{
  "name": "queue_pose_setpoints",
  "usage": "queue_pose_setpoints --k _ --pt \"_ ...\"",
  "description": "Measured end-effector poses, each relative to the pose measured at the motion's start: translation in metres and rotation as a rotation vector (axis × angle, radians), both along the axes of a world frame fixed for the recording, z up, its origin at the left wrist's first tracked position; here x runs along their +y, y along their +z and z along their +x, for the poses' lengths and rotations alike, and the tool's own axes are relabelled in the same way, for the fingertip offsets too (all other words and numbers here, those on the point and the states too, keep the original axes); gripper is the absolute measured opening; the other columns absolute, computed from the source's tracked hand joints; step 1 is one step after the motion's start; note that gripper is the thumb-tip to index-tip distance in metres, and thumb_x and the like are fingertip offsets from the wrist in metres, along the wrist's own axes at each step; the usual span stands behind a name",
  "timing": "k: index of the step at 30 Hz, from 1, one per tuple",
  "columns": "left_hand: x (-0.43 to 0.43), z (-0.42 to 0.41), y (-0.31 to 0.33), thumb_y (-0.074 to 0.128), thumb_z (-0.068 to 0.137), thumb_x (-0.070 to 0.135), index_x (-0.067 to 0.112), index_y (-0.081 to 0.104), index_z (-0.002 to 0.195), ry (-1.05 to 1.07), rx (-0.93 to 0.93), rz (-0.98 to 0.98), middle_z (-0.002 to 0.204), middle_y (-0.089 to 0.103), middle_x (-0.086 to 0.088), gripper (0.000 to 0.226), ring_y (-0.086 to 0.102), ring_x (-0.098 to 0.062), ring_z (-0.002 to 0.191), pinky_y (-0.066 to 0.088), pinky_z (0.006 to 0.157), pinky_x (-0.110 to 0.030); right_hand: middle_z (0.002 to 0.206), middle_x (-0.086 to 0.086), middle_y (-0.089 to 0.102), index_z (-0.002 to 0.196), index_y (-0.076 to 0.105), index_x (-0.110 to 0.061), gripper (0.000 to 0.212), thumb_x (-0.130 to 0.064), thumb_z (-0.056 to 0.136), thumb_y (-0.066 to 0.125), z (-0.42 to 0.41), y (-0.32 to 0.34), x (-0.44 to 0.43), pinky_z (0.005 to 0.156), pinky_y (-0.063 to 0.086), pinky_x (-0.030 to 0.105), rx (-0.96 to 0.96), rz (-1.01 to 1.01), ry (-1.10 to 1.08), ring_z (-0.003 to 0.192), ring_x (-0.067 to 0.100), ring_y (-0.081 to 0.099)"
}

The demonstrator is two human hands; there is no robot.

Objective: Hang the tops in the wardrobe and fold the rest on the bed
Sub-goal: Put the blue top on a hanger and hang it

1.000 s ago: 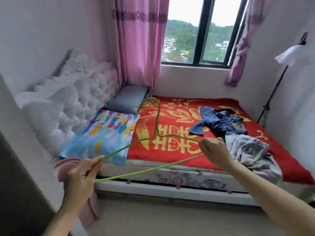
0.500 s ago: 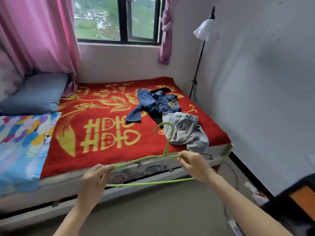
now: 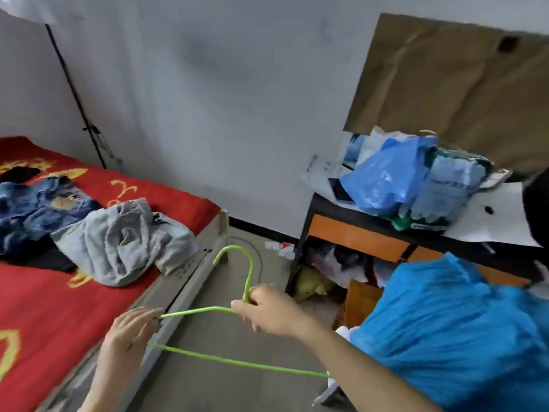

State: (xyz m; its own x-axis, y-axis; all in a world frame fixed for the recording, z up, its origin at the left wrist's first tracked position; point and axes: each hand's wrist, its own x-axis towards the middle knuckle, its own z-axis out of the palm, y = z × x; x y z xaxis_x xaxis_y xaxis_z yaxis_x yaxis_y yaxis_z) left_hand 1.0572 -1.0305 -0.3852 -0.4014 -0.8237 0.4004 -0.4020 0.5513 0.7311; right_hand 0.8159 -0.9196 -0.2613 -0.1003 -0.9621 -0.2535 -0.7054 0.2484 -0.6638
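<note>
Outstretched, left hand [image 3: 127,334], right hand [image 3: 273,313] holding hanger [image 3: 237,363]

The left hand [image 3: 130,331] is seen at 7 o'clock, back up, its bare forearm entering from the bottom edge. Its fingers [image 3: 148,315] are stretched almost straight toward 2 o'clock, and one corner of a hanger [image 3: 237,362] is pinched beneath them. The right hand [image 3: 270,313] is held just below the middle, at 6 o'clock, with its fingers curled round the hanger's neck. The right forearm is extended from 5 o'clock, bare, with the wrist kept nearly straight. The two hands are kept apart.
</note>
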Motion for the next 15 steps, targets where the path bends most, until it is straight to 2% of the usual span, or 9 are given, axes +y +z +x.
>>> queue_pose_setpoints --k 1,2,3,5,6,8,10,13,15 --pt "-0.015 -0.014 -0.002 0.035 0.094 0.058 0.031 0.069 0.104 -0.095 -0.041 -0.007 0.115 0.053 0.039 0.044 0.05 0.009 0.103 0.035 0.089 -0.013 0.041 -0.005 0.05 0.054 0.047 -0.02 0.044 -0.04 0.094 0.047 -0.01 -0.003 0.004 0.063 0.043 0.025 0.0 0.011 -0.094 0.044 0.004 0.047" --pt "-0.025 -0.026 -0.007 0.034 0.095 0.057 0.043 0.063 0.111 -0.155 -0.077 -0.028 0.118 0.051 0.039 0.037 0.052 0.003 0.102 0.035 0.09 -0.013 0.04 -0.005 0.05 0.052 0.047 -0.02 0.046 -0.039 0.094 0.047 -0.017 -0.006 0.009 0.063 0.042 0.023 -0.002 0.022 -0.167 0.043 0.004 0.047" --pt "-0.035 -0.048 -0.002 0.033 0.095 0.055 0.046 0.059 0.116 -0.232 -0.097 -0.036 0.12 0.053 0.034 0.034 0.054 -0.002 0.102 0.034 0.091 -0.014 0.042 -0.004 0.05 0.05 0.046 -0.018 0.049 -0.038 0.095 0.046 -0.028 -0.006 0.016 0.063 0.041 0.019 -0.011 0.011 -0.262 0.044 0.004 0.047" --pt "-0.044 -0.083 -0.003 0.04 0.093 0.048 0.027 0.066 0.112 -0.258 -0.098 -0.031 0.115 0.064 0.007 0.039 0.059 -0.019 0.102 0.035 0.094 -0.024 0.047 -0.004 0.05 0.049 0.045 -0.015 0.051 -0.034 0.096 0.044 -0.045 -0.004 0.036 0.06 0.037 0.013 -0.018 -0.002 -0.397 0.046 0.003 0.047" --pt "-0.045 -0.1 -0.004 0.045 0.09 0.04 0.01 0.069 0.107 -0.215 -0.107 -0.012 0.11 0.066 -0.008 0.042 0.059 -0.033 0.099 0.037 0.091 -0.034 0.049 -0.004 0.051 0.05 0.047 -0.013 0.05 -0.033 0.097 0.044 -0.053 -0.004 0.049 0.058 0.037 0.013 -0.02 -0.002 -0.458 0.045 0.003 0.047" --pt "-0.039 -0.14 0.001 0.058 0.085 0.015 -0.005 0.065 0.109 -0.138 -0.161 0.089 0.107 0.064 -0.027 0.031 0.056 -0.047 0.099 0.04 0.087 -0.046 0.051 -0.003 0.051 0.056 0.051 -0.007 0.047 -0.031 0.096 0.046 -0.069 -0.004 0.079 0.058 0.04 0.017 -0.012 -0.007 -0.592 0.044 0.004 0.047" --pt "-0.022 -0.188 0.013 0.063 0.082 -0.006 -0.007 0.059 0.118 -0.228 -0.18 0.195 0.113 0.061 -0.029 0.036 0.053 -0.047 0.106 0.04 0.09 -0.051 0.05 -0.003 0.051 0.058 0.05 -0.007 0.043 -0.028 0.096 0.047 -0.079 -0.003 0.122 0.053 0.039 0.018 -0.026 -0.022 -0.768 0.04 0.005 0.045" --pt "0.009 -0.252 0.029 0.063 0.084 0.0 -0.004 0.052 0.127 -0.391 -0.203 0.259 0.121 0.058 -0.026 0.045 0.051 -0.044 0.111 0.039 0.093 -0.051 0.045 -0.004 0.051 0.065 0.051 -0.012 0.033 -0.021 0.097 0.047 -0.078 0.011 0.184 0.042 0.03 0.015 -0.15 -0.107 -0.985 0.033 0.003 0.039" --pt "0.042 -0.291 0.042 0.062 0.085 0.006 -0.002 0.052 0.127 -0.512 -0.222 0.221 0.118 0.059 -0.025 0.044 0.049 -0.043 0.111 0.039 0.093 -0.049 0.045 -0.002 0.053 0.082 0.061 -0.011 0.021 -0.017 0.096 0.048 -0.076 0.021 0.23 0.036 0.026 0.015 -0.224 -0.253 -1.16 0.032 0.004 0.04"
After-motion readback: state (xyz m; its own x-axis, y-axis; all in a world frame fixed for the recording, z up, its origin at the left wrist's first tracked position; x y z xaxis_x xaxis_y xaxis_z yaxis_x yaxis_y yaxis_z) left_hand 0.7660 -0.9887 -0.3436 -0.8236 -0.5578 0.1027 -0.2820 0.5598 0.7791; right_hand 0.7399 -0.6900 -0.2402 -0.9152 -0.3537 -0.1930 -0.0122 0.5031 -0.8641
